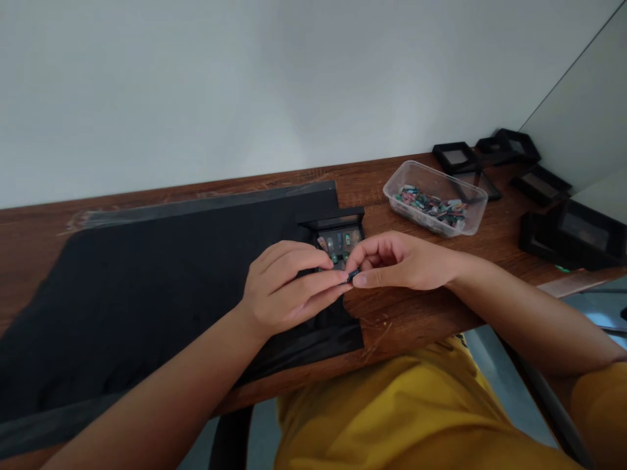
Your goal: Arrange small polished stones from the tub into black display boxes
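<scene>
The left hand point(287, 287) and right hand point(404, 264) pinch a small dark piece point(353, 276) near the open black box point(337, 230); right of that box stands a clear tub point(421, 220).

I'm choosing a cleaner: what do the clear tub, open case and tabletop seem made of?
Clear tub: probably glossy plastic; pieces show through its wall. Open case: perhaps plastic or card; dull black, stiff-looking edges. Tabletop: wood or laminate, satiny; brown grain shows.

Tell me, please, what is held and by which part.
A small dark blue piece, held by the left hand and right hand; which part is unclear.
</scene>
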`<state>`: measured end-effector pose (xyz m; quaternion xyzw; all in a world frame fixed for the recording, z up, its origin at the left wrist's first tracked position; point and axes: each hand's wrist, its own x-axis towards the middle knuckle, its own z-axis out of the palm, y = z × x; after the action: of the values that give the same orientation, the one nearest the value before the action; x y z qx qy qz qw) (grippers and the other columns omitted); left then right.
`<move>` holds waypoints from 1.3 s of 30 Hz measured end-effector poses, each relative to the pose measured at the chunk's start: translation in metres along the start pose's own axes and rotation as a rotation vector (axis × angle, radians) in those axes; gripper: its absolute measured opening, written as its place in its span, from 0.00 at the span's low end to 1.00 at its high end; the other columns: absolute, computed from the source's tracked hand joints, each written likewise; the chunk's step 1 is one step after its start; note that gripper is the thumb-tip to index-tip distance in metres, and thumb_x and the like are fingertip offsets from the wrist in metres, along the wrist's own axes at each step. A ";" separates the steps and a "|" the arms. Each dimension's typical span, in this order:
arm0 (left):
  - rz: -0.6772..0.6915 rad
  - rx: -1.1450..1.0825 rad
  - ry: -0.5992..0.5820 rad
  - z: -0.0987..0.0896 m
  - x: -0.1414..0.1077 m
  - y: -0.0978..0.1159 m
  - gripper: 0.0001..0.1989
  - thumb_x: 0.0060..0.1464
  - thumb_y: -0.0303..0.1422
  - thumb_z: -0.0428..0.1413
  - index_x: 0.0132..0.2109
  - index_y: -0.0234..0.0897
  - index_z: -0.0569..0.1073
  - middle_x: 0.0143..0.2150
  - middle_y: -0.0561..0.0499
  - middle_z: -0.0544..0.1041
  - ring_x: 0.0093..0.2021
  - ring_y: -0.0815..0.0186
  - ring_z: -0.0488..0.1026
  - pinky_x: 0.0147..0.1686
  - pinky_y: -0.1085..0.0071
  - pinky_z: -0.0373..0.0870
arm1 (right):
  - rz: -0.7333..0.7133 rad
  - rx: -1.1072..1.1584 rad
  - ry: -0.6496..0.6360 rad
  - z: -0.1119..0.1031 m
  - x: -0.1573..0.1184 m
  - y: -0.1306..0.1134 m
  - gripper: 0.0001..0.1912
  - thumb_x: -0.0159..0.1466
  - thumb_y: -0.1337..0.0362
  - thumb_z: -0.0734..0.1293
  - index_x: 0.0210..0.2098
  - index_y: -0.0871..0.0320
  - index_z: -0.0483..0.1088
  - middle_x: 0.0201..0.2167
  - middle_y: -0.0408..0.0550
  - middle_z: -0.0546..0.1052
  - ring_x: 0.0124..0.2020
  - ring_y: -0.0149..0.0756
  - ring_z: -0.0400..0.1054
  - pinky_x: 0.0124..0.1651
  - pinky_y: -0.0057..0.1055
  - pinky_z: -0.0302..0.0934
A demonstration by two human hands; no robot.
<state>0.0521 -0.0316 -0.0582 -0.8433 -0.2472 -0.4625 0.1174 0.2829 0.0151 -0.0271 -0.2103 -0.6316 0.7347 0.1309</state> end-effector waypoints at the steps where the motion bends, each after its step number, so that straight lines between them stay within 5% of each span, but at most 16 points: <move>1: 0.000 0.001 0.007 0.000 0.000 0.000 0.05 0.61 0.31 0.66 0.43 0.42 0.78 0.38 0.52 0.78 0.36 0.65 0.77 0.34 0.67 0.78 | -0.001 -0.004 0.000 0.000 0.000 0.000 0.15 0.64 0.57 0.75 0.41 0.61 0.73 0.26 0.36 0.69 0.26 0.23 0.58 0.28 0.24 0.49; 22: 0.018 -0.006 0.003 -0.001 0.001 0.000 0.07 0.60 0.32 0.68 0.42 0.39 0.77 0.39 0.50 0.81 0.37 0.64 0.79 0.35 0.65 0.79 | 0.153 0.063 -0.009 -0.001 0.000 -0.003 0.22 0.57 0.51 0.80 0.36 0.60 0.70 0.22 0.33 0.67 0.22 0.21 0.54 0.23 0.23 0.44; 28: -0.032 0.008 -0.016 -0.001 0.002 0.002 0.02 0.67 0.35 0.61 0.42 0.46 0.75 0.39 0.52 0.81 0.36 0.64 0.80 0.35 0.63 0.82 | 0.123 0.086 -0.022 0.000 0.001 -0.001 0.22 0.58 0.50 0.79 0.36 0.60 0.70 0.21 0.32 0.66 0.21 0.21 0.53 0.23 0.23 0.44; 39: -0.047 -0.055 0.024 0.003 0.006 -0.001 0.04 0.65 0.34 0.63 0.41 0.43 0.75 0.37 0.52 0.79 0.34 0.66 0.78 0.34 0.67 0.80 | 0.034 0.077 0.035 0.004 0.005 0.003 0.23 0.56 0.50 0.81 0.33 0.60 0.71 0.21 0.33 0.68 0.22 0.21 0.55 0.24 0.21 0.47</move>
<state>0.0567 -0.0280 -0.0544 -0.8346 -0.2526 -0.4819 0.0864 0.2773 0.0134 -0.0307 -0.2287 -0.5968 0.7567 0.1375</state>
